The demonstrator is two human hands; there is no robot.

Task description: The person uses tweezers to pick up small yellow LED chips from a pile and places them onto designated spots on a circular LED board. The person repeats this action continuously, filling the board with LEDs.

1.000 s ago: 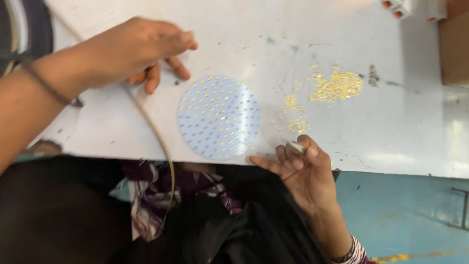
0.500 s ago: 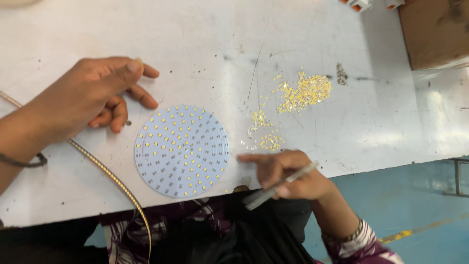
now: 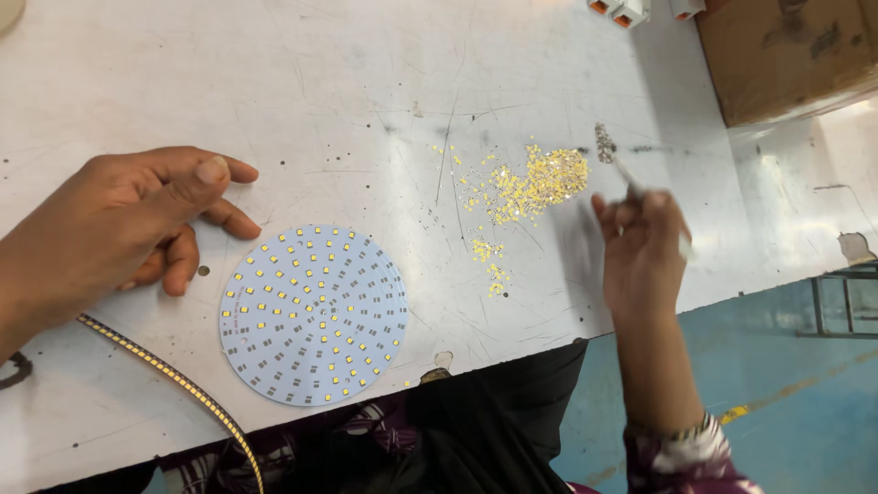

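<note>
A round white circuit board (image 3: 313,316) studded with small yellow chips lies flat near the table's front edge. My left hand (image 3: 137,229) rests on the white table just left of the board, fingers loosely curled, holding nothing. My right hand (image 3: 640,252) is raised over the table to the right, blurred by motion, gripping thin metal tweezers (image 3: 631,183) whose tip points toward a pile of tiny yellow chips (image 3: 540,183). A smaller scatter of chips (image 3: 489,261) lies between the pile and the board.
The scratched white table (image 3: 366,101) ends at a front edge above a blue floor (image 3: 796,402). A brown cardboard box (image 3: 786,50) stands at the back right beside small white and orange parts (image 3: 622,11). A yellow-dotted flexible strip (image 3: 174,384) runs off the front edge at left.
My right hand has lifted from the table's front edge and swung right and back toward the chip pile with the tweezers. My left hand stays beside the board.
</note>
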